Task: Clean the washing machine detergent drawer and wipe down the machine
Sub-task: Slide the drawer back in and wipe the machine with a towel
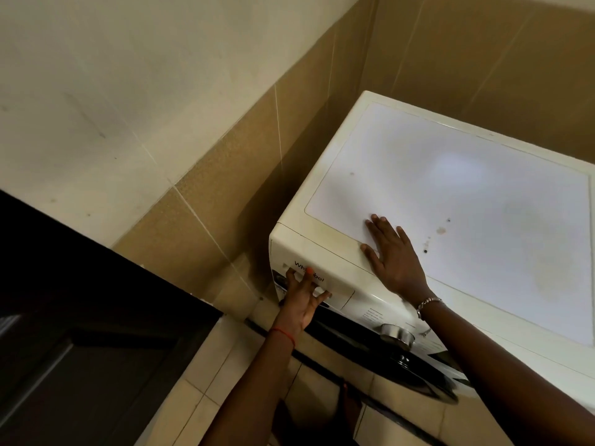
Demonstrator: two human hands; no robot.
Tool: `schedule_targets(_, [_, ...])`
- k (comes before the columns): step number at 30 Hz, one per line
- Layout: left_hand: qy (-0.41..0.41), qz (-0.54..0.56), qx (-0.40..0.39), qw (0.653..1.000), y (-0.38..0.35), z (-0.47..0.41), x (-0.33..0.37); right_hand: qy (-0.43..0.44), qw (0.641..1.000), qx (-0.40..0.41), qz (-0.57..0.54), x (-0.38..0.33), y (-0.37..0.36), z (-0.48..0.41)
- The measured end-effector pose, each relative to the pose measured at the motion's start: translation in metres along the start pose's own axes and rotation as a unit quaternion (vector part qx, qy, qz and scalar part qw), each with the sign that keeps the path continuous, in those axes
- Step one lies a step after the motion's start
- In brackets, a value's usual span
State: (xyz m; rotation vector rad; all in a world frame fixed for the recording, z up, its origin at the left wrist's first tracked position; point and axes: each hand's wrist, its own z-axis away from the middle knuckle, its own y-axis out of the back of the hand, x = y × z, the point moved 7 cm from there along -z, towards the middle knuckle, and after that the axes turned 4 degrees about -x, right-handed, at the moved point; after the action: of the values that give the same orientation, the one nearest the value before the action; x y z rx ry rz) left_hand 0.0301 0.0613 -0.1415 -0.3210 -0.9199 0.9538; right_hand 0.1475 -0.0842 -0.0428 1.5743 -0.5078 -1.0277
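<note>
The drawer (pixel 338 284) sits closed in the machine's (pixel 450 188) front corner, centre-left of frame. The left hand (pixel 301 297) is on it, fingers spread against its face. The right hand (pixel 391 252) lies flat on top, bracing. The pull likely runs toward lower left.

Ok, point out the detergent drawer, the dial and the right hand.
detergent drawer (pixel 339 282), head view, bare front panel.
dial (pixel 396 333), head view, metal top.
right hand (pixel 394 262), head view, back of hand.
</note>
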Motion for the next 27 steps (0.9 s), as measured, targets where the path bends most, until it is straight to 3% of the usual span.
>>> schedule_targets(11, [-0.001, 0.004, 0.0, 1.0, 0.0, 0.013, 0.004, -0.002, 1.0, -0.007, -0.001, 0.0, 0.001, 0.0])
schedule_targets(27, [0.016, 0.005, 0.008, 1.0, 0.074, 0.098, -0.013, -0.001, 1.0, -0.005, 0.011, -0.003, 0.003, 0.001])
